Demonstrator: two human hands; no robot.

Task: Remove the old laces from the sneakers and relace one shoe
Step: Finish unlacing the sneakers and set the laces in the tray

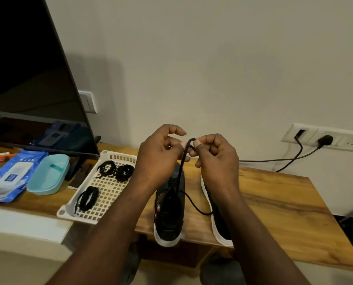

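Lace (182, 164), black, round cord: held raised above the table, bent into a small loop at the top; pinched on one side between thumb and fingertips of the left hand (159, 155), and on the other between thumb and forefinger of the right hand (216, 159); the remaining fingers of both hands are curled inward; from the pinch the cord is drawn down to the eyelets of the first sneaker (168, 219), and a slack strand is trailed from that shoe across to the second sneaker (220, 227).

Sneakers, black with white soles: stood side by side, near each other but apart, on the wooden table (274, 202), heels at its near edge; the second is partly covered by the right forearm.

Tray (118, 155), white, perforated: set just beside the first sneaker; three coiled black laces (125, 171) are laid in it.

Dish (48, 174), teal, and wipes pack (7, 179), blue: placed beyond the tray; screen (27, 68), dark, is stood behind them.

Wall sockets (346, 141): one plug inserted, cables hung down.
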